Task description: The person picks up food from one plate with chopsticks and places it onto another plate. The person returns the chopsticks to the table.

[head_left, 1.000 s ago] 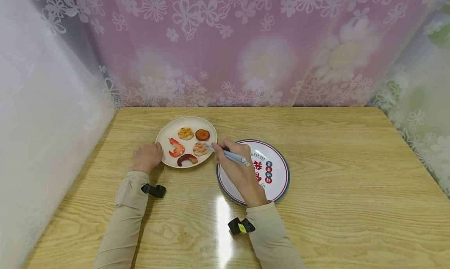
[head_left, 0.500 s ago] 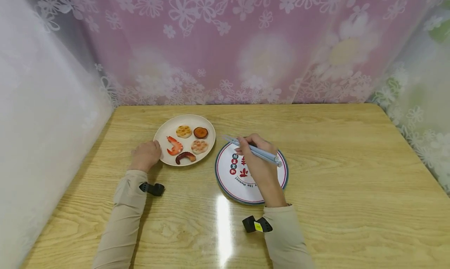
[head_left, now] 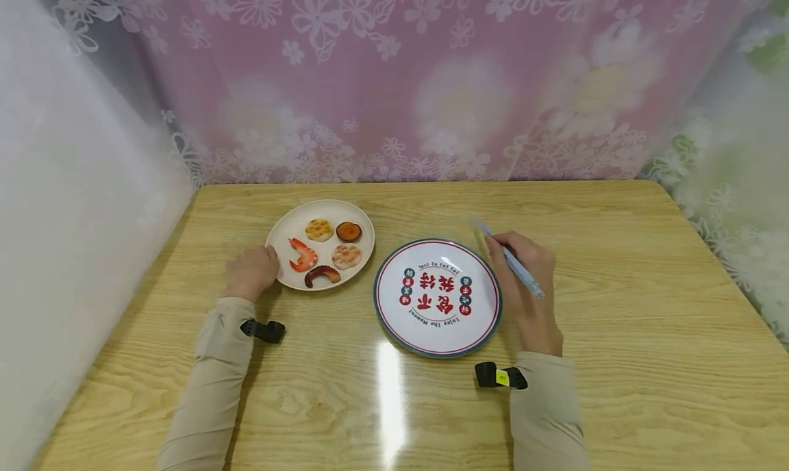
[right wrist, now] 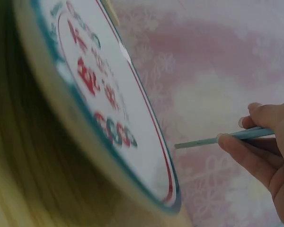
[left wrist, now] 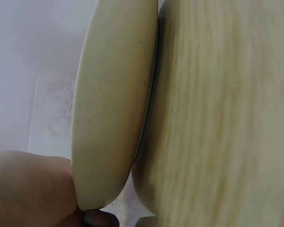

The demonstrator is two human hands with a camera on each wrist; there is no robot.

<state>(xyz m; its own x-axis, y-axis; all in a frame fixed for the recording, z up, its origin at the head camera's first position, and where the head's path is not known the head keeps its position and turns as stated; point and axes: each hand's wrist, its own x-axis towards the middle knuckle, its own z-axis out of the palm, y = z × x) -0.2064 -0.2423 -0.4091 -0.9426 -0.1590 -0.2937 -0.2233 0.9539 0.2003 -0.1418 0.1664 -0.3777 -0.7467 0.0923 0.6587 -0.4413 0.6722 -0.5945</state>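
My left hand grips the left rim of an oval cream plate, with the thumb over the edge and fingertips under it in the left wrist view. On this plate lie a yellow holed slice, a round brown slice, a pinkish holed slice, a shrimp and an octopus tentacle. Light blue chopsticks are pinched in my right hand, their tips pointing up and left with nothing between them. That hand is just right of a round white plate with red lettering and a blue-green rim.
The wooden table stretches far to the right of both plates. A pink floral curtain hangs along its back edge, and pale curtains stand at the sides. Each wrist wears a black camera strap.
My right hand has moved right with the chopsticks, from the pinkish slice across the white plate to beyond its right edge. The left hand still holds the cream plate, and the food has stayed put.
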